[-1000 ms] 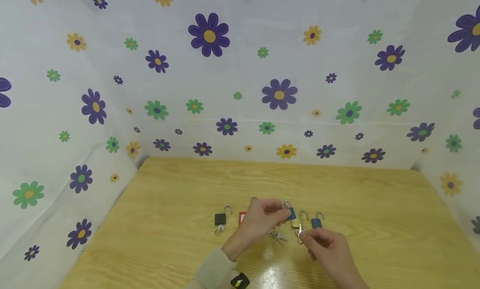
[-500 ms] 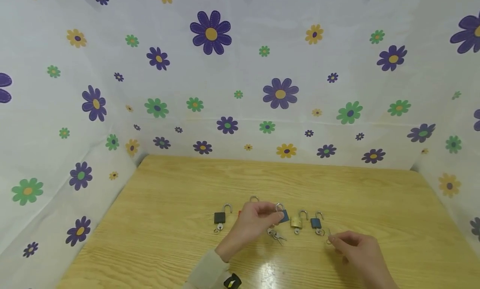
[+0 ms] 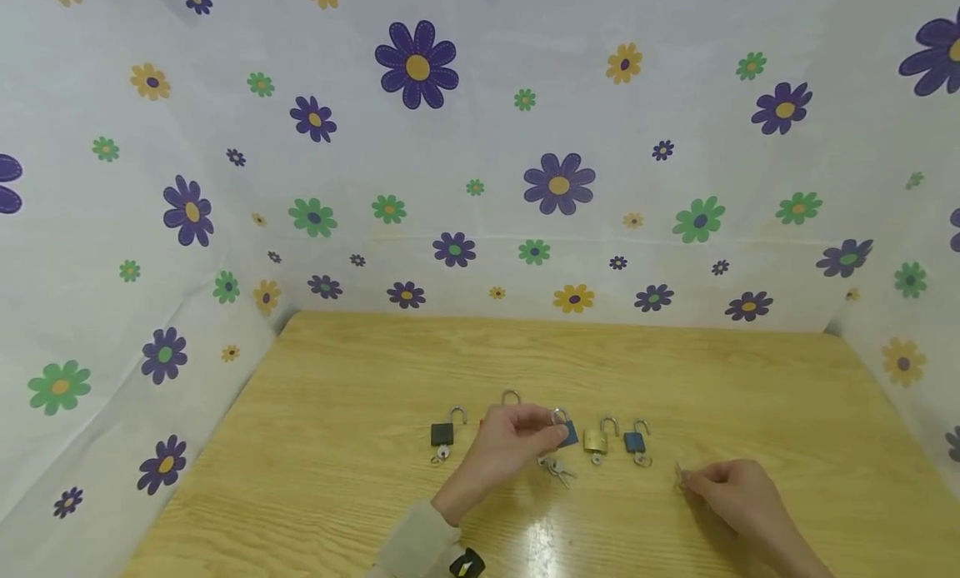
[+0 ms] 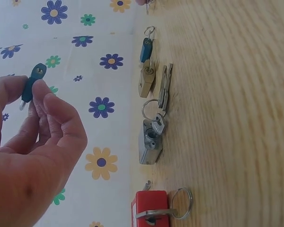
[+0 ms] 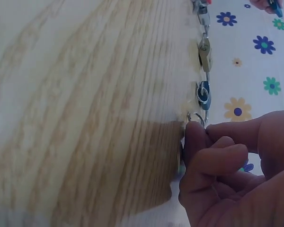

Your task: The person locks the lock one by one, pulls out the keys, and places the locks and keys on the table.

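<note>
My left hand (image 3: 502, 445) pinches a small blue padlock (image 3: 569, 433) between thumb and fingers, its shackle up. In the left wrist view this blue padlock (image 4: 36, 75) is off the table, keyhole showing. Farther right, my right hand (image 3: 738, 495) pinches a small key (image 3: 680, 475) on a ring low over the table; the fingers cover most of it. Between the hands lie a brass padlock (image 3: 596, 442) and a second blue padlock (image 3: 634, 443), both with raised shackles and keys at their bottoms. Loose keys (image 3: 557, 470) lie below the left hand.
A black padlock (image 3: 442, 434) with a key lies to the left. A red padlock (image 4: 151, 203) and a grey metal padlock (image 4: 149, 146), partly hidden by the left hand in the head view, complete the row. Flowered cloth (image 3: 480, 145) surrounds the wooden table (image 3: 337, 395).
My right hand has moved right with the key, away from the padlocks. My left hand has shifted slightly left, still holding the blue padlock, uncovering the brass one.
</note>
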{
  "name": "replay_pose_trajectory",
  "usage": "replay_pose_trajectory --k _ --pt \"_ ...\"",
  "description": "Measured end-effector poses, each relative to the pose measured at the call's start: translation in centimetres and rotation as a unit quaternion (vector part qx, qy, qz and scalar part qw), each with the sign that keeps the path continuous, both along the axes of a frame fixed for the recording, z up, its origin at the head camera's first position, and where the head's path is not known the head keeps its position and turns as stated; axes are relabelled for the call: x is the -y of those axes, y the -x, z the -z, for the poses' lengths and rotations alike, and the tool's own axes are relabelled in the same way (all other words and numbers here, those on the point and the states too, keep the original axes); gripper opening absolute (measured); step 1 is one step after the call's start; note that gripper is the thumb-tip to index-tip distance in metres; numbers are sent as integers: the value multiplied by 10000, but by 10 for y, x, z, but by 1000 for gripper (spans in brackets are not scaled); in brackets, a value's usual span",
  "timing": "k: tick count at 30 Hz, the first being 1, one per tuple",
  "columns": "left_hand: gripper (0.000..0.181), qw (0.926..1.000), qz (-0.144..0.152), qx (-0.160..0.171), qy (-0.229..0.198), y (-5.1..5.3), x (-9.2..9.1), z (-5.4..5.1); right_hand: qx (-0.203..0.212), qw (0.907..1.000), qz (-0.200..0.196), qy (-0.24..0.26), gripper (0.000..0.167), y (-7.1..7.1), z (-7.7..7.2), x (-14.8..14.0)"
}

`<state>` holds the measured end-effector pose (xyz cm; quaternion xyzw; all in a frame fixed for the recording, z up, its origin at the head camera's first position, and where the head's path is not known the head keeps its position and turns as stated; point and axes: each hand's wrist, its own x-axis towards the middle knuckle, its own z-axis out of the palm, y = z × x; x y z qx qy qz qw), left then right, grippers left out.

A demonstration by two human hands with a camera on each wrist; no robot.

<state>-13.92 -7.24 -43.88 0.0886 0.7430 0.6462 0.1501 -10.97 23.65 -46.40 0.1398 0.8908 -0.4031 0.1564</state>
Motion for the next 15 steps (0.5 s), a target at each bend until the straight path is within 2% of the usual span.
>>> replay_pose_trajectory --k 6,15 --pt "23 10000 69 9 4 -1 0 3 -340 9978 -310 -481 27 2 1 4" --pt "23 9997 114 -157 121 -2 0 8 -441 9949 -585 -688 29 3 3 3"
